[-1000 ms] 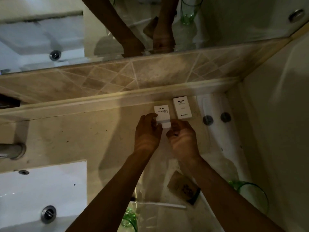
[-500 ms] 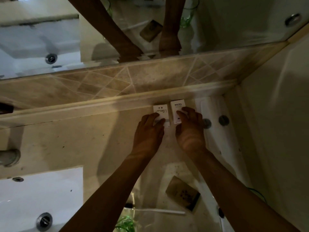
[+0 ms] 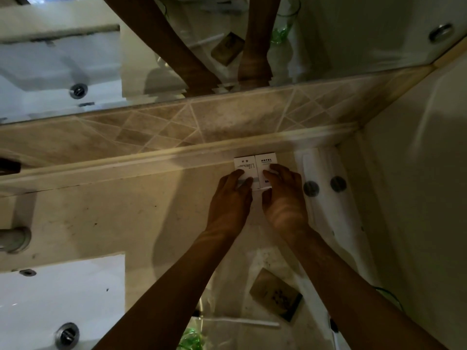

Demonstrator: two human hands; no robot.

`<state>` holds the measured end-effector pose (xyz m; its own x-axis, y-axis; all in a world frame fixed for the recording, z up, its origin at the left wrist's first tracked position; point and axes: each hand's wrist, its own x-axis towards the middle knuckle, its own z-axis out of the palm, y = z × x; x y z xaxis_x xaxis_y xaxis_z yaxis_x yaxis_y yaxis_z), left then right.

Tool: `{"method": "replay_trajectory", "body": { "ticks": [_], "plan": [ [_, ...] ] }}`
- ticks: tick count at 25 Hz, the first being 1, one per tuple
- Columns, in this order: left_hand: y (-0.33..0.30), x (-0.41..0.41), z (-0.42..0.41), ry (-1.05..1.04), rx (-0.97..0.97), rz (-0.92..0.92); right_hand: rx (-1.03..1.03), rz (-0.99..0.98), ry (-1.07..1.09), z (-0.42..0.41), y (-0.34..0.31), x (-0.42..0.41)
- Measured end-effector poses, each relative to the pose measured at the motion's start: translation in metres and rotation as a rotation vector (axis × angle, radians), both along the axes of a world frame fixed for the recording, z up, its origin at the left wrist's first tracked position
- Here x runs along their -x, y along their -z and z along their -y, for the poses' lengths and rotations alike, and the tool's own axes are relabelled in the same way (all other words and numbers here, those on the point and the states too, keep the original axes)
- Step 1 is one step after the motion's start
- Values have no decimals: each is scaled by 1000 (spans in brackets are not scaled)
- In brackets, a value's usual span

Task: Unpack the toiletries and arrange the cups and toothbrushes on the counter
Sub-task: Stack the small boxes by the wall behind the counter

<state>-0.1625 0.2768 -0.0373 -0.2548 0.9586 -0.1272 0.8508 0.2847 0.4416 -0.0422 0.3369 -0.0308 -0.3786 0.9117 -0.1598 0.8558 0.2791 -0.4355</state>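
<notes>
Two small white cardboard toiletry boxes (image 3: 255,170), apart a second ago, now touch side by side against the backsplash ledge, just beyond both hands. Left hand (image 3: 231,200) and right hand (image 3: 283,200) press flat-fingered on them; cups remain.

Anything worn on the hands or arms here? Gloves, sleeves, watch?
No. The left hand and right hand are bare, with no gloves, and no rings or watch visible. Both forearms are uncovered as far as the frame shows; no sleeve is visible.
</notes>
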Motion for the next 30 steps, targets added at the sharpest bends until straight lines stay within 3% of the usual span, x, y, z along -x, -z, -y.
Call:
{"method": "replay_trajectory", "body": {
  "ticks": [4,9,13,19,21,25,30],
  "plan": [
    [0,-1,0,-11,-15,29,-11,5,-24,1,-3,-2],
    [-5,-1,-2,-130,2,203,15,-89,-8,5,-11,-6],
    [-18,-1,13,-138,-5,186,40,-188,33,17,-19,-15],
    [-57,-7,53,-254,-209,218,159,-240,140,59,-41,-46],
    [-64,-17,72,-235,-88,278,218,-163,80,86,-44,-61],
    [-53,-42,107,-158,340,365,308,-44,38,138,-44,-92],
    [-43,-59,127,-128,459,402,343,78,232,182,-37,-118]
  ]
}}
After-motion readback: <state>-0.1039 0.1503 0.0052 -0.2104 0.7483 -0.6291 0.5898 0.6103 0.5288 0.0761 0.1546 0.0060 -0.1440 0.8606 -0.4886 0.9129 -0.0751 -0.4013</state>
